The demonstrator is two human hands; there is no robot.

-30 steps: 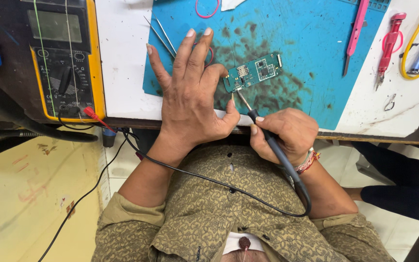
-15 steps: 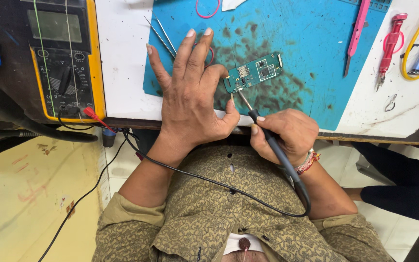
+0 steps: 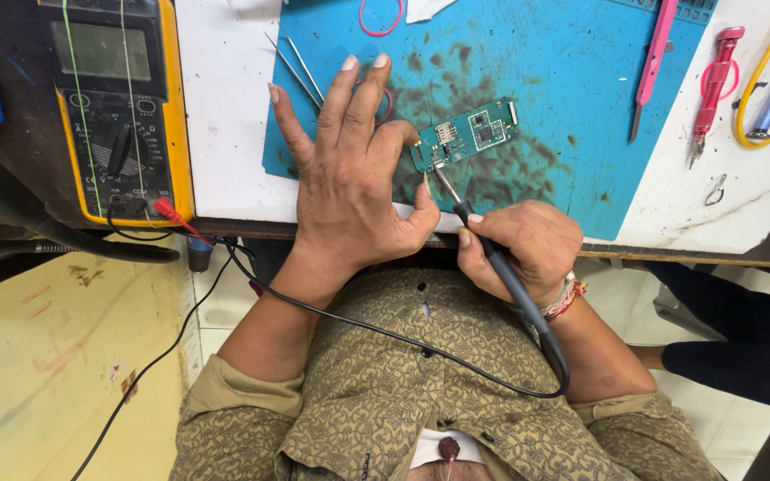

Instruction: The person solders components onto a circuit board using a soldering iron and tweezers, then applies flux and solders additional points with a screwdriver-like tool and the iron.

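On the blue work mat (image 3: 581,116), near its front edge, a small green circuit board (image 3: 463,134) is laid flat, and this is where the work is centred; a slip of the metal tip across neighbouring contacts is judged the main risk, since the black probe (image 3: 501,267) is held at a shallow slant and the board appears to be steadied only at one end; a second risk is judged to lie in the black lead (image 3: 385,334), which is draped across the lap and could drag the probe off its point if snagged; the board could also skate on the mat if finger pressure were eased. The left hand (image 3: 349,178) is spread wide and flat over the mat, fingers extended, with one bent fingertip and the thumb set at the board's near end; nothing is gripped by it. The right hand (image 3: 523,249) is closed around the probe in a pen-like grasp, the tip being brought to the board's lower left corner; whether actual contact is made cannot be told. A yellow multimeter (image 3: 118,107) is stood at the left, tweezers (image 3: 296,67) lie just beyond the left hand, and a red screwdriver (image 3: 715,85) rests well apart at the right.
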